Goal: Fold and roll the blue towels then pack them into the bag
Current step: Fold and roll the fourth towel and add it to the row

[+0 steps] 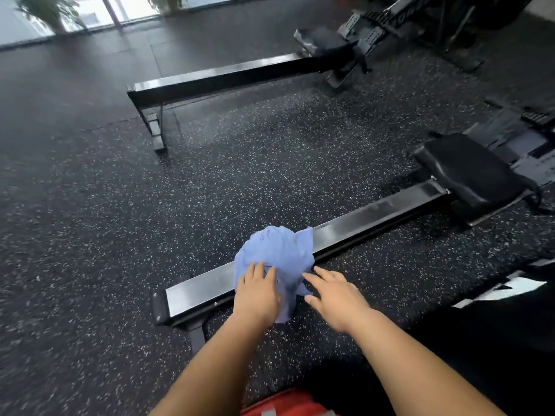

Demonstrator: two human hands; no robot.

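A: Where's the blue towel [274,253]?
B: Bunched on the rower's rail [375,219]; left hand [258,291] lies flat on it, right hand [335,295] spread at its edge.
A: Smooth it flat before folding, I'd say.

towel [277,250] on near rail [375,219] — seat [471,172] right, second rail [216,79] behind

The towel [276,250] is seen in a plain pale blue, without any pattern. The floor [90,265] around it is black, speckled all over with white and grey flecks; toward 12 o'clock a plain dark grey stretch is shown. The near rail [375,217] is black with a silvery-grey top face, and the seat [471,175], at 2 o'clock from the towel, is glossy black. A red item [288,405] with a grey strip is cut off at 6 o'clock. Green leaves are carried by the plants [51,10] at 11 o'clock.
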